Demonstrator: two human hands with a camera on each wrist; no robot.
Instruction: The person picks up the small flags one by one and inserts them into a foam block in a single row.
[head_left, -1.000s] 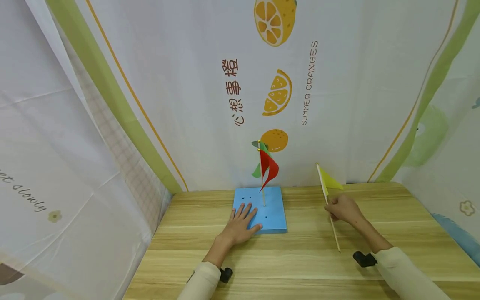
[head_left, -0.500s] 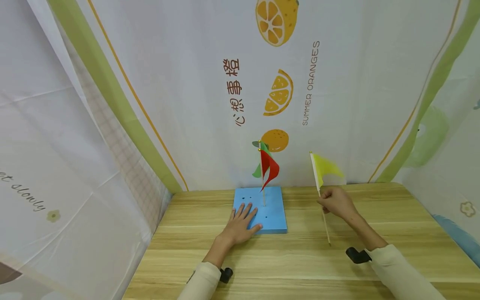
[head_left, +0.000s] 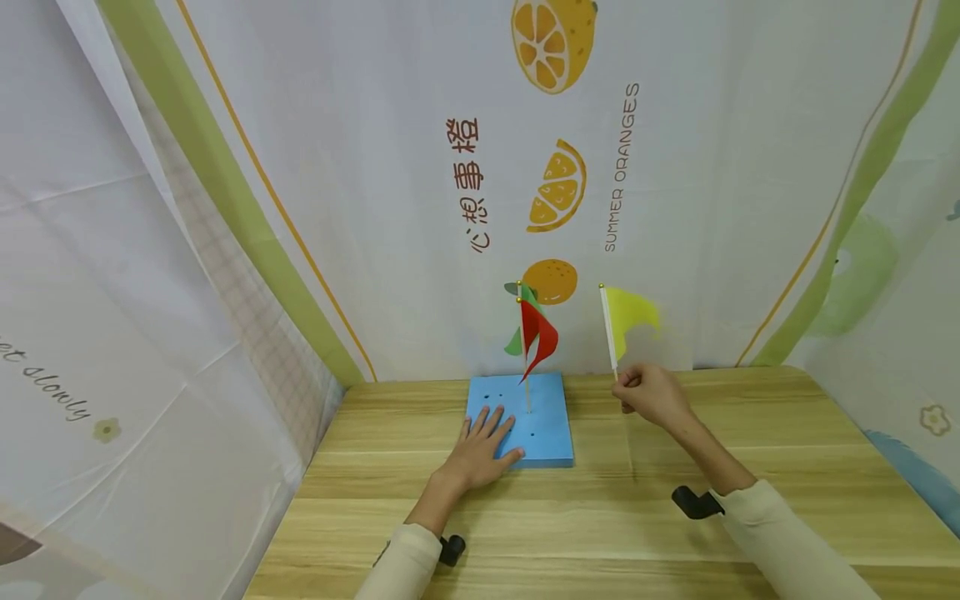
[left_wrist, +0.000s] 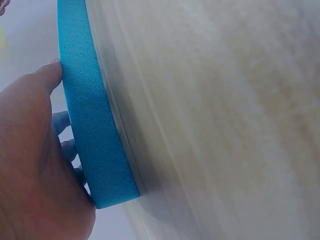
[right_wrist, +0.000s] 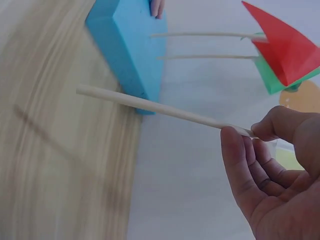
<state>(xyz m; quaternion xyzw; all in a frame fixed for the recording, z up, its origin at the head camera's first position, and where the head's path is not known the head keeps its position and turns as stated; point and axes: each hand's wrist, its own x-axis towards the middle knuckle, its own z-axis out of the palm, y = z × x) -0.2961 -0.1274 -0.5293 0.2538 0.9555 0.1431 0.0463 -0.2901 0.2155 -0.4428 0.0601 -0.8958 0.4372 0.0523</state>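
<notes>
A blue foam block (head_left: pixel 551 446) with small holes lies flat on the table. My left hand (head_left: pixel 480 454) rests on its left front part, fingers spread. Standing in the block are a red flag (head_left: pixel 538 337) and, mostly behind it, a green flag (right_wrist: pixel 272 77), each on a thin wooden stick. To the right of the block, my right hand (head_left: pixel 651 396) pinches the stick of a yellow flag (head_left: pixel 628 317) between thumb and fingers. That flag is near upright, its top leaning left. In the right wrist view the bare stick end (right_wrist: pixel 125 98) hangs above the table, apart from the block.
The wood-grain table (head_left: pixel 525 533) ends at the back against a white curtain (head_left: pixel 360 208) printed with oranges and lettering. More curtain hangs at both sides. A black wrist mount (head_left: pixel 696 503) sits by the right cuff, another (head_left: pixel 452 550) by the left.
My right hand has moved left toward the blue block, carrying the yellow flag, which has risen and become more upright. The left hand, block, red flag and green flag have stayed in place.
</notes>
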